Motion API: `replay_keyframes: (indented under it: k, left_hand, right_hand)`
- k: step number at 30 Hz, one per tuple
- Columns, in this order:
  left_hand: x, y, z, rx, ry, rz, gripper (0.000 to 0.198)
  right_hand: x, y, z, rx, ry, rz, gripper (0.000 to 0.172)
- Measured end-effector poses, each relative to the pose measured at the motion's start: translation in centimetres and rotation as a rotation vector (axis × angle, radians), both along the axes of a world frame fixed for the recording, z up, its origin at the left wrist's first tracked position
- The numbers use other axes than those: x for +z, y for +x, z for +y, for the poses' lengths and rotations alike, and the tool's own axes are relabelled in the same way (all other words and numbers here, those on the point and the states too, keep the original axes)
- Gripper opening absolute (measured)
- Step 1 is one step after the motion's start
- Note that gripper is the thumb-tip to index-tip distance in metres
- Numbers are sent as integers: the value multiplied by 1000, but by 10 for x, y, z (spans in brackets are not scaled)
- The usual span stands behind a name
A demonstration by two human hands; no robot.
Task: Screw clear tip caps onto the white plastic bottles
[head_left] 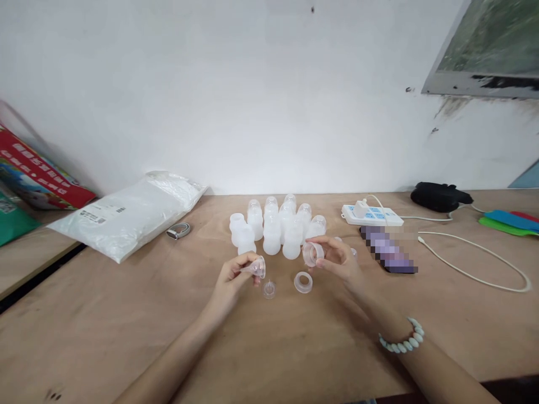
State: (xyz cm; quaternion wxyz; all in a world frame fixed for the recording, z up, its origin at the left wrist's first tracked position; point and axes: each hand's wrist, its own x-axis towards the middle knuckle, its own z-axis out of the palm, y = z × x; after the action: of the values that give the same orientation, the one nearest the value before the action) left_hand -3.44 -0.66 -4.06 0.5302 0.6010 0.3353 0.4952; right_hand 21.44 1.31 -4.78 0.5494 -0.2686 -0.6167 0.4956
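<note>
Clear teat (260, 267), long axis roughly sideways, is pinched in the left hand (233, 273), wide end facing right, towards the pale ring (307, 256) gripped by the right hand (342, 260); a gap separates them, before the white bottles (272, 240).

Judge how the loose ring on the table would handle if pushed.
The loose ring would likely slide rather than tip, lying flat on the table. Its thin, translucent, plastic-looking band suggests light weight; its round rim might roll if stood up.
</note>
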Motion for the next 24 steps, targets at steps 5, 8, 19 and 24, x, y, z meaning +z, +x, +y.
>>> replay_keyframes:
  k: [5,8,19,24]
  left_hand:
    - [-7,-1,9,56,-109,164,25]
    - [-16,-1,15,69,-128,259,25]
    - [-31,-3,16,204,49,639,18]
    - [-32,2,16,171,94,747,20]
  right_hand:
    - [9,8,-4,-48,134,-281,34]
    - [11,9,-8,-32,202,-564,33]
    - [-2,4,-8,16,308,-1013,40]
    - [4,4,-9,95,284,-1045,36]
